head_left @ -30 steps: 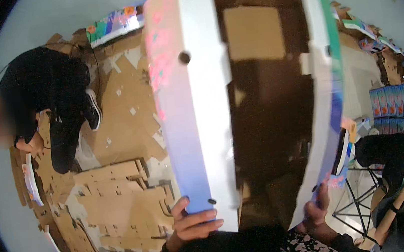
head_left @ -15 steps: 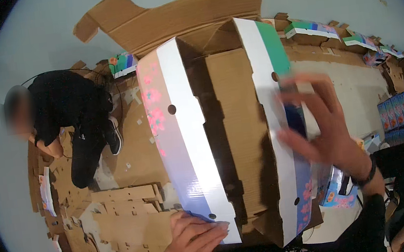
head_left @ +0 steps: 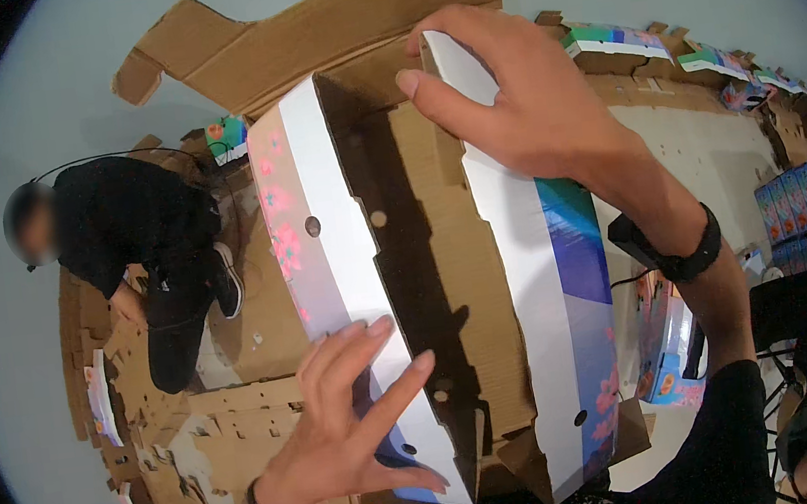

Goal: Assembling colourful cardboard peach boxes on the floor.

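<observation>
Shifted since the earlier frame: right hand (head_left: pixel 532 110) has climbed to the far end of the printed cardboard box (head_left: pixel 448 287), fingers curled over its right wall. Left hand (head_left: pixel 345 430), fingers spread, lies flat on the near left wall, gripping nothing. Box held open-side up between both. Person in black (head_left: pixel 137 254) crouches on the cardboard sheets (head_left: pixel 242 413) left.
</observation>
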Tool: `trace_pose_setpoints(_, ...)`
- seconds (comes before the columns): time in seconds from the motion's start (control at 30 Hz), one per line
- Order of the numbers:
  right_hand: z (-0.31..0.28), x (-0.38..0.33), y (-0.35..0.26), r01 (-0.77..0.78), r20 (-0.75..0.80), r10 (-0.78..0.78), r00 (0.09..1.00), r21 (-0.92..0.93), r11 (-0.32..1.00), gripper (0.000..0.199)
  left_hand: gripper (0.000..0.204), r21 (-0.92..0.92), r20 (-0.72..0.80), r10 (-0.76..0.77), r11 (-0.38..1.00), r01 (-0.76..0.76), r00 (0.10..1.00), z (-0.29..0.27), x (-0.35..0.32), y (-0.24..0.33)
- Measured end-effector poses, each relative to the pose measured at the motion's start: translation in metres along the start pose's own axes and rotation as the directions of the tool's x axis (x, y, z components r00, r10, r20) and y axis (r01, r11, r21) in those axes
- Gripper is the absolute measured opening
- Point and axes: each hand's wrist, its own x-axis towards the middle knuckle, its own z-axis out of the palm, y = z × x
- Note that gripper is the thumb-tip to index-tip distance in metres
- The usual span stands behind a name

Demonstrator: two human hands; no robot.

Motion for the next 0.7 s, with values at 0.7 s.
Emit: trace_pose_setpoints(0.7, 0.012, -0.024, -0.003, 0.007, 0.043, 0.004, 0.999, -0.237, 0.972, 0.045, 0.059, -0.397, -0.206, -0.206, 0.911, 0.111, 0.957, -0.001, 0.155, -0.081)
